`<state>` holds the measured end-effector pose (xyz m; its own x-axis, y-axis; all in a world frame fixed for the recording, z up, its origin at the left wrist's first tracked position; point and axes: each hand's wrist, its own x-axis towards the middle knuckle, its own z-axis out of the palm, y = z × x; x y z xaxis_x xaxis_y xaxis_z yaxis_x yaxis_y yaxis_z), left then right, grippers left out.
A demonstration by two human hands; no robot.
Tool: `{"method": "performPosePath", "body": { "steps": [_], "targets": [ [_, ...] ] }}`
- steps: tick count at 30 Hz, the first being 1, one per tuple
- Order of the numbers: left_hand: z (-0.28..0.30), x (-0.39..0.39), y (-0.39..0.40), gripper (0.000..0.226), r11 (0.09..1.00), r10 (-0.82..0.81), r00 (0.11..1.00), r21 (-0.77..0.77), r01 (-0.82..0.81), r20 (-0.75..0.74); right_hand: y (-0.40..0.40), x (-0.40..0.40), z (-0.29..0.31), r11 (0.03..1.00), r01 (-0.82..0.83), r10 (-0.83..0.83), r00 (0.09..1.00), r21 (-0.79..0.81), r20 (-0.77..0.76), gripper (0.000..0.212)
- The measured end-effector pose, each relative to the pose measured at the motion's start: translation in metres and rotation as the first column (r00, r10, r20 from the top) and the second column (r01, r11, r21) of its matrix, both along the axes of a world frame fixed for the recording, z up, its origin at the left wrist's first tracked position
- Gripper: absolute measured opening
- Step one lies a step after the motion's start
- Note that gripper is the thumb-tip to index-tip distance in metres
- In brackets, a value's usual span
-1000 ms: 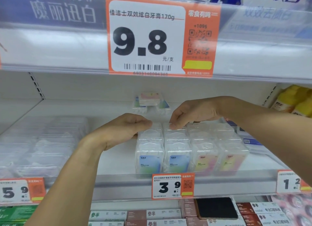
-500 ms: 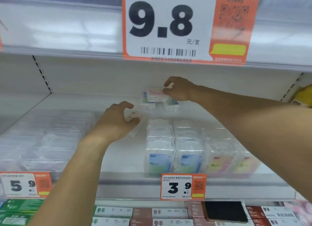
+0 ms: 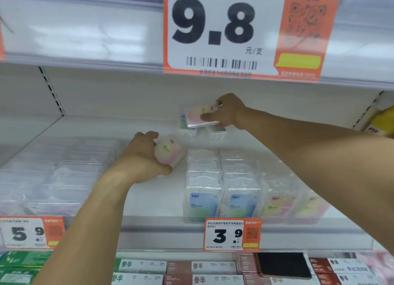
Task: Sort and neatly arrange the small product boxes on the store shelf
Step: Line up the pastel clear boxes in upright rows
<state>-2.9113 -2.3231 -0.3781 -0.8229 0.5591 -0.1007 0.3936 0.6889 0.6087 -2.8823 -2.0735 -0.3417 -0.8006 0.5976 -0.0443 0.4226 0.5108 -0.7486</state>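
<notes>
Sorting partly done, judging by the shelf: four tidy front rows of small clear-plastic product boxes (image 3: pixel 245 184) already lined up at the lip of the white metal store shelf (image 3: pixel 153 201), blue-green labels in the two left rows, pink-yellow in the two right. Left hand (image 3: pixel 141 161) curled around one small clear box with a pink-and-yellow label (image 3: pixel 169 151), held just above the shelf, to the left of the rows and near their back end. Right hand (image 3: pixel 229 112) reaching deep toward the back wall, pinching another flat pink-yellow box (image 3: pixel 201 116) between thumb and fingers, tilted and lifted over a few loose blue-labelled boxes (image 3: pixel 187 126) lying at the back. Remaining, by the look of it: both held boxes to be set into the pink-yellow rows, then the stray blue ones brought forward to the blue rows. Stacks of blurry clear packs (image 3: pixel 53 169) at left, apparently untouched.
</notes>
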Motion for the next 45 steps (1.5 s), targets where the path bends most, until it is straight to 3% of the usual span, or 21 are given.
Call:
{"method": "performPosePath", "body": {
  "steps": [3, 6, 10, 13, 16, 20, 24, 32, 39, 45],
  "targets": [
    [-0.002, -0.001, 0.001, 0.084, 1.0, 0.015, 1.0, 0.003, -0.015, -0.007, 0.001, 0.018, 0.007, 0.992, -0.052, 0.042, 0.995, -0.115, -0.087, 0.055],
    [-0.006, -0.007, 0.004, 0.061, 0.97, 0.118, 0.993, 0.212, -0.116, 0.006, 0.007, 0.037, 0.016, 0.971, -0.151, 0.14, 0.988, -0.187, -0.07, 0.05],
    [-0.004, -0.01, 0.012, 0.049, 0.842, 0.222, 0.966, 0.474, -0.257, 0.131, 0.013, 0.061, 0.023, 0.967, -0.228, 0.239, 0.966, -0.116, 0.094, 0.047],
    [-0.005, -0.006, 0.019, 0.053, 0.764, 0.096, 0.958, 0.596, -0.246, 0.271, 0.014, 0.067, 0.021, 0.964, -0.261, 0.265, 0.95, -0.049, 0.165, 0.042],
    [-0.01, 0.001, 0.029, 0.053, 0.79, -0.03, 0.947, 0.588, -0.174, 0.32, 0.019, 0.075, 0.018, 0.957, -0.285, 0.29, 0.929, -0.056, 0.229, 0.044],
    [-0.008, 0.003, 0.034, 0.024, 0.825, -0.113, 0.909, 0.548, -0.14, 0.402, 0.018, 0.081, 0.018, 0.934, -0.333, 0.354, 0.905, -0.127, 0.237, 0.038],
    [-0.002, 0.007, 0.039, 0.034, 0.839, -0.147, 0.899, 0.533, -0.108, 0.413, 0.017, 0.087, 0.019, 0.917, -0.348, 0.39, 0.887, -0.195, 0.246, 0.034],
    [0.004, 0.02, 0.044, 0.025, 0.846, -0.194, 0.875, 0.528, -0.079, 0.443, 0.015, 0.092, 0.021, 0.894, -0.362, 0.425, 0.87, -0.262, 0.249, 0.034],
    [0.007, 0.021, 0.04, 0.027, 0.851, -0.238, 0.86, 0.523, -0.038, 0.451, 0.012, 0.099, 0.026, 0.878, -0.361, 0.447, 0.853, -0.314, 0.268, 0.017],
    [0.008, 0.019, 0.038, 0.026, 0.86, -0.297, 0.835, 0.509, 0.025, 0.462, 0.011, 0.101, 0.026, 0.876, -0.337, 0.441, 0.849, -0.346, 0.292, 0.026]
  ]
}}
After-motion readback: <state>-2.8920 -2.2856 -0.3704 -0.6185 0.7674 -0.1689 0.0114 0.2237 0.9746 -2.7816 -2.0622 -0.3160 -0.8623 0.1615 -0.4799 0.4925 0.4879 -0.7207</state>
